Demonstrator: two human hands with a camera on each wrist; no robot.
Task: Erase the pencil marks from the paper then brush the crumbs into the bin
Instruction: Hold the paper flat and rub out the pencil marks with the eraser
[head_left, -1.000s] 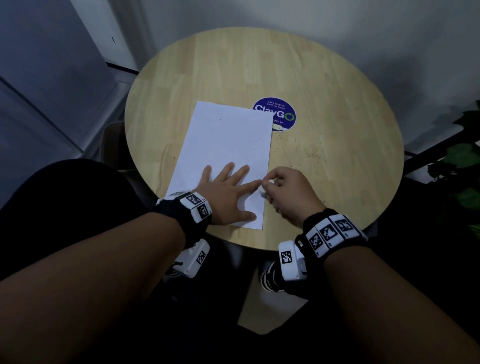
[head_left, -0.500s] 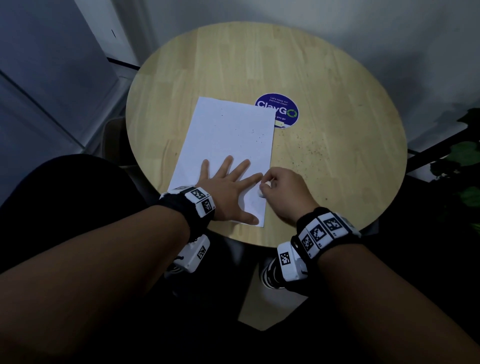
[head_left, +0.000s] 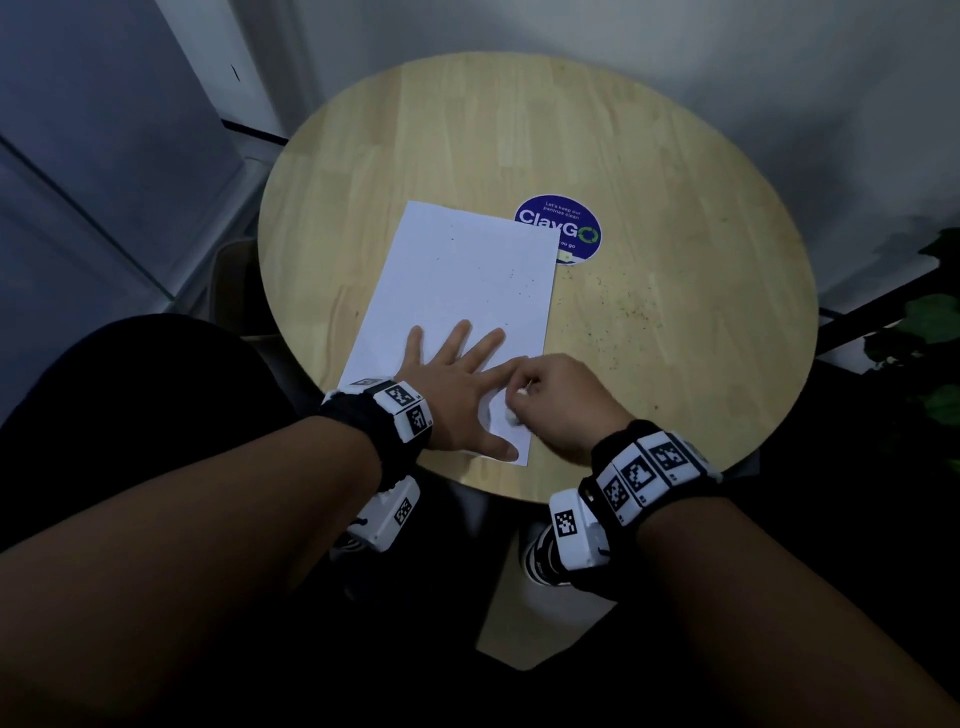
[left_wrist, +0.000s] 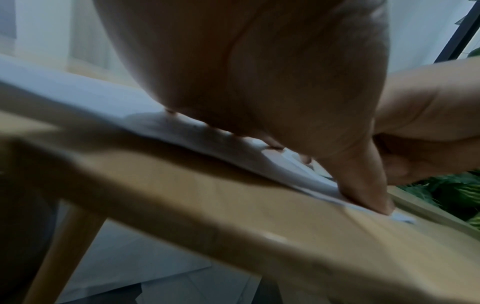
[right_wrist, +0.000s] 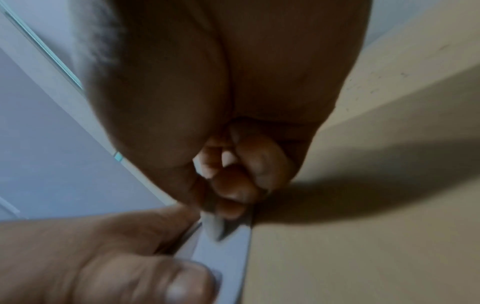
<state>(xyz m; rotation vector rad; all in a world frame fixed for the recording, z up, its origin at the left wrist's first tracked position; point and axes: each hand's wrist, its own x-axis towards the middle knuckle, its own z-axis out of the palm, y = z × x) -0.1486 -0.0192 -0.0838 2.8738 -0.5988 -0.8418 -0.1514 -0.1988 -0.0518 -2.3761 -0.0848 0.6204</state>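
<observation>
One sheet of paper (head_left: 457, 306), one white eraser (head_left: 511, 415), one round sticker (head_left: 558, 228), two hands on one round wooden table (head_left: 675, 234). Left hand (head_left: 462, 395) flat on the sheet's near end, fingers spread, thumb pinning the near right corner. Right hand (head_left: 561, 405) curled, grip pinching the eraser against the sheet near its right edge. Paper white, specked with dark crumbs (head_left: 519, 280); more crumbs scattered on the wood to its right.

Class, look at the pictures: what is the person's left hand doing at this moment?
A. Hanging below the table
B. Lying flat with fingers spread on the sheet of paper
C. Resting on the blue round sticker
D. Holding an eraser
B: the left hand lies flat, fingers spread, on the paper, holding it on the table.
</observation>
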